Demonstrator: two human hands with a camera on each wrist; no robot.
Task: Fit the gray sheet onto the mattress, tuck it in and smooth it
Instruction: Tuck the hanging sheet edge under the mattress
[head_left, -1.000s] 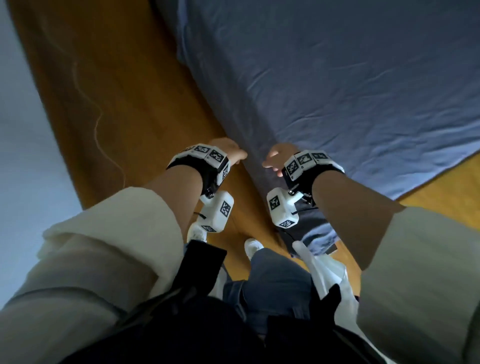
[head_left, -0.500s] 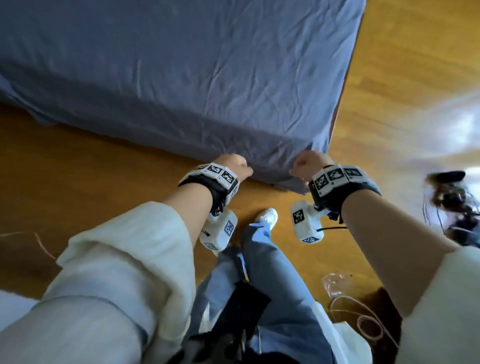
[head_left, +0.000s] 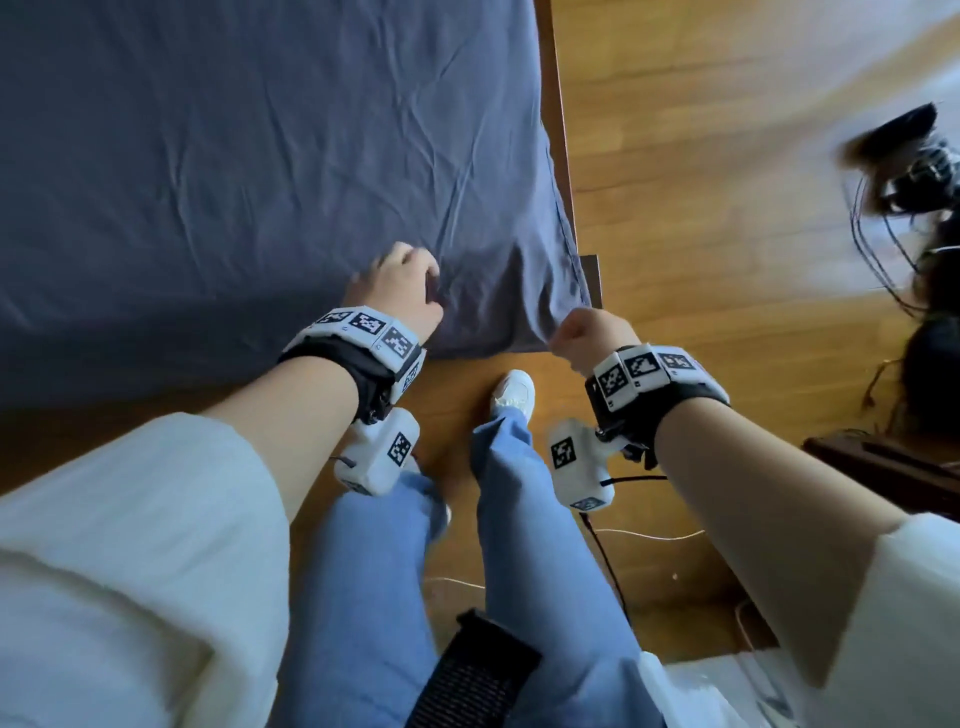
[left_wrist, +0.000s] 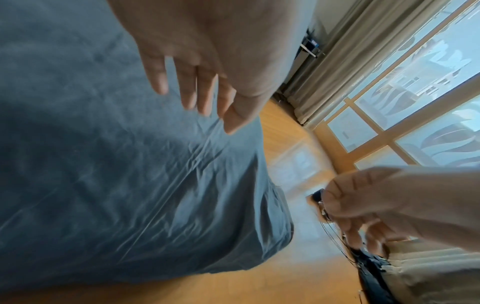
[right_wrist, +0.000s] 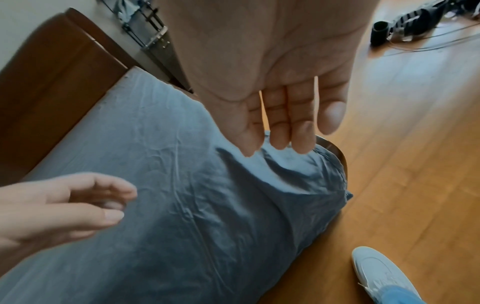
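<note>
From the head view, the gray sheet (head_left: 249, 156) covers the mattress up to its near corner, wrinkled there; the left hand (head_left: 397, 286) rests on top by that corner, the right hand (head_left: 587, 335) sits just off the corner's hanging edge, apart from the left; the wristbands (head_left: 644, 371) carry black-and-white square codes, no readable words; a white shoe (head_left: 514, 395) stands on the wooden floor (head_left: 727, 234).

From the left wrist, the left fingers (left_wrist: 189, 92) are spread loosely above the sheet, gripping nothing; a window (left_wrist: 415, 98) shows beyond.

From the right wrist, the right fingers (right_wrist: 298, 123) hang fairly straight over the sheet's bunched corner, holding nothing.
</note>
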